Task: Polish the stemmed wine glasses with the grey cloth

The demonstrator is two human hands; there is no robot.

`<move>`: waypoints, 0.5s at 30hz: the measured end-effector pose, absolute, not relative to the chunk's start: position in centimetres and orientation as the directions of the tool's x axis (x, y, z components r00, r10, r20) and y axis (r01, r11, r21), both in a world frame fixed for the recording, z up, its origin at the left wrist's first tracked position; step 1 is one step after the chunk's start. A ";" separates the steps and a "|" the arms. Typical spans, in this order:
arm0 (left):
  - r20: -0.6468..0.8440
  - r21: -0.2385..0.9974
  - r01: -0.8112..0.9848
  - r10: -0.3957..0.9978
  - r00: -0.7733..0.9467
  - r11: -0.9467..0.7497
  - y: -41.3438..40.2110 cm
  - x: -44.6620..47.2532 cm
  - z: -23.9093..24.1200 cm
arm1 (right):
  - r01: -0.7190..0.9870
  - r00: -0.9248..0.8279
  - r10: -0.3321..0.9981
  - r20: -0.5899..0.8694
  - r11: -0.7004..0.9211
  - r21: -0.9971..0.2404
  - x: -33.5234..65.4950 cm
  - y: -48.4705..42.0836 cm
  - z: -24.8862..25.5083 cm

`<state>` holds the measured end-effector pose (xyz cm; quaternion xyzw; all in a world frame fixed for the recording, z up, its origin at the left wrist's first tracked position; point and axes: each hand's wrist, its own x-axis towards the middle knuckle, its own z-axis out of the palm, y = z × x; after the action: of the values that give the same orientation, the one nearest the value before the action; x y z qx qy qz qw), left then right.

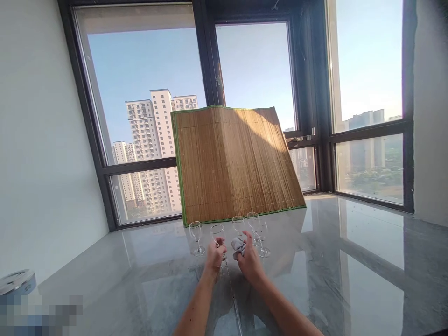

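Several clear wine glasses stand in a row on a glossy grey marble surface. My left hand is closed around the stem of one wine glass. My right hand pinches a small grey cloth just beside that glass. Another glass stands to the left, apart from my hands. Two or three more glasses stand close behind and right of my right hand.
A bamboo mat with green edging leans against the dark-framed windows behind the glasses. A white wall runs along the left. A round white container sits at the lower left edge. Tall buildings show outside.
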<state>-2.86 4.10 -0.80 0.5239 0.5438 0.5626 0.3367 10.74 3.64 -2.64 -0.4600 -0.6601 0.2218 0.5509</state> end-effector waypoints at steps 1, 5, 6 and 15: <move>0.229 0.960 0.217 0.940 -0.254 -0.175 4.2 -3.1 -0.8 | 0.426 0.040 0.848 0.529 0.464 -0.776 11.0 3.6 -2.6; 0.315 0.883 0.444 0.891 -0.326 -0.150 3.4 -3.5 -0.5 | 0.537 0.021 0.817 0.576 0.477 -0.696 11.8 3.0 -1.8; 0.346 0.823 0.555 0.884 -0.314 -0.125 3.0 -3.4 -0.4 | 0.554 0.004 0.815 0.579 0.480 -0.680 11.8 2.7 -1.6; 0.451 0.283 0.951 0.892 -0.015 -0.127 0.8 -2.1 1.3 | 0.638 -0.192 0.711 0.676 0.614 -0.465 11.5 2.1 -1.3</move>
<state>-2.06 0.77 1.34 0.6998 0.6584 0.2720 -0.0535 11.45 2.14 -1.35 -0.4374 -0.7711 0.0399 0.4609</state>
